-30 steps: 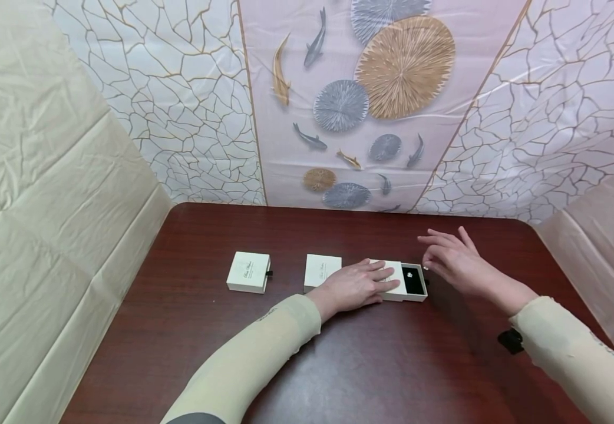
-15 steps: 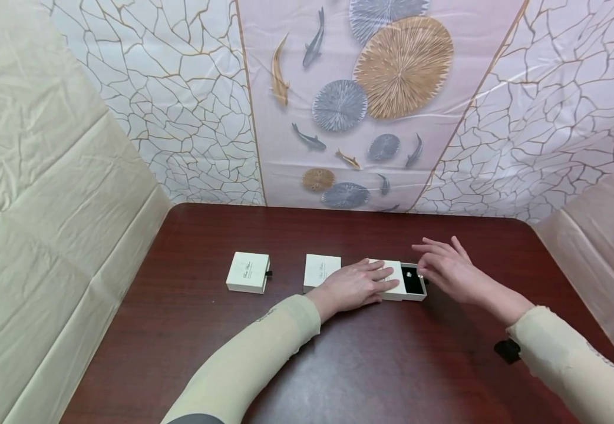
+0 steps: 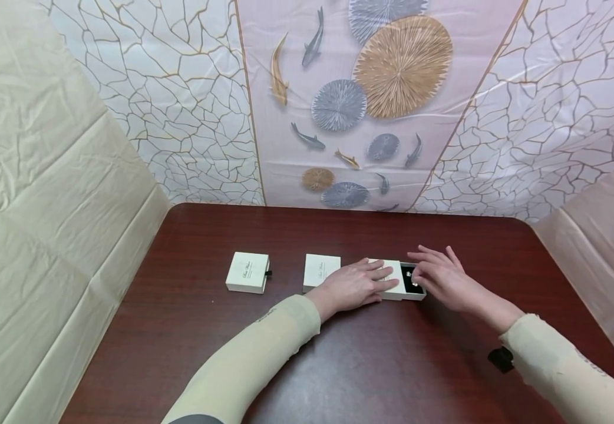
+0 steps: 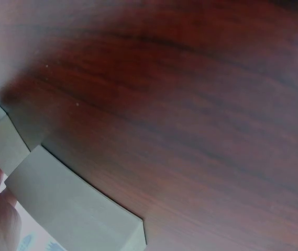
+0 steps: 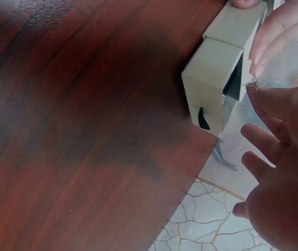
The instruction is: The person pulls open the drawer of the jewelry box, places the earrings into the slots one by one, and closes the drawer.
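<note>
My left hand (image 3: pixel 352 285) lies over the sleeve of a white jewellery box (image 3: pixel 394 278), its fingers stretched across the top. In the right wrist view the thumb touches the box's side. The drawer (image 5: pixel 211 78) is pulled partway out on the right, with a black insert and a small shiny stud earring (image 3: pixel 409 274) inside. Over the drawer, my right hand (image 3: pixel 439 280) pinches another small stud earring (image 5: pixel 256 83) between thumb and a finger; a thin post sticks out from it. The other fingers are spread apart.
A second white box (image 3: pixel 322 271) stands beside my left hand and is partly covered by it. Farther left sits a third white box (image 3: pixel 247 272) with a black pull tab. A patterned cloth (image 3: pixel 296 118) hangs behind the dark red-brown table (image 3: pixel 312 377).
My right hand has moved left and slightly down, bringing the earring from beside the drawer to over its black insert. The left hand and the boxes have stayed in place.
</note>
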